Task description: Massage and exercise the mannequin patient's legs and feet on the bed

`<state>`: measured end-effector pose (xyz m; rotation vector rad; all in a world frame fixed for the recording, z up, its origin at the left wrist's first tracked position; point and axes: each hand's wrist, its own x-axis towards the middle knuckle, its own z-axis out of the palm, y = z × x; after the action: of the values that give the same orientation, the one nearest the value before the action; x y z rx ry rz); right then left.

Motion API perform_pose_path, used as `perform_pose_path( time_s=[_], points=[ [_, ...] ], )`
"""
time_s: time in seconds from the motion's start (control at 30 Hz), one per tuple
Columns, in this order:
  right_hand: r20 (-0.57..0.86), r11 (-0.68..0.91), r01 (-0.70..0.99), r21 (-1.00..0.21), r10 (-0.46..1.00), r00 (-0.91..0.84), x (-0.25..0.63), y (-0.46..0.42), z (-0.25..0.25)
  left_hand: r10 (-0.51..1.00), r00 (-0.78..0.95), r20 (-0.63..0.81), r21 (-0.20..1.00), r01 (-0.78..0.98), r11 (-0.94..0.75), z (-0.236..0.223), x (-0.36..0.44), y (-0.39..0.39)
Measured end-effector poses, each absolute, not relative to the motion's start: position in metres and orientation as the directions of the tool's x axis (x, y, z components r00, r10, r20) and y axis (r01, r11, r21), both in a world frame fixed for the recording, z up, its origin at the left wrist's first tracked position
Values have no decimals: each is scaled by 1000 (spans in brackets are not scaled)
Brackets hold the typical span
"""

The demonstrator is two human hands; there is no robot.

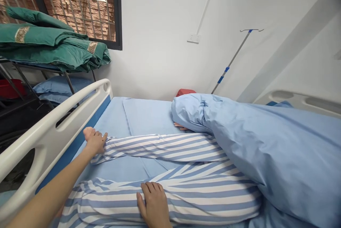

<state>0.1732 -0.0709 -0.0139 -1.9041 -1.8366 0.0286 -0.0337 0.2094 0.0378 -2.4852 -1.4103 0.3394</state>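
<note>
Blue-and-white striped pyjama trousers (170, 171) lie spread on a light blue bed sheet (144, 114). My left hand (94, 142) is at the end of the far trouser leg, fingers closed on its hem. My right hand (153, 203) lies flat on the near trouser leg, fingers stretched out and holding nothing. A light blue duvet (266, 142) covers the right part of the bed and overlaps the trousers. A small bit of a hand or foot (179, 126) peeks out from under the duvet's edge.
A white bed rail (53, 121) runs along the left side, another rail (301, 100) at the right. Folded green blankets (50, 43) sit on a rack at the left with a blue pillow (58, 87) below. An IV pole (231, 61) leans at the wall; a red object (185, 92) is behind the bed.
</note>
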Motion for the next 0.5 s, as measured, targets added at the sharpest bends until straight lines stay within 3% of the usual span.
perform_pose_path(
  time_s=[0.27,0.4,0.5],
  points=[
    [303,24,934,-357,949,91,174,-71,-10,857,475,-200,-223,830,-512,24,-34,187],
    [310,30,933,-359,947,89,174,-72,-10,853,422,-308,39,901,-432,36,-29,196],
    [325,34,932,-361,941,92,174,-71,-13,908,340,-243,200,934,-296,38,-28,206]
  ],
)
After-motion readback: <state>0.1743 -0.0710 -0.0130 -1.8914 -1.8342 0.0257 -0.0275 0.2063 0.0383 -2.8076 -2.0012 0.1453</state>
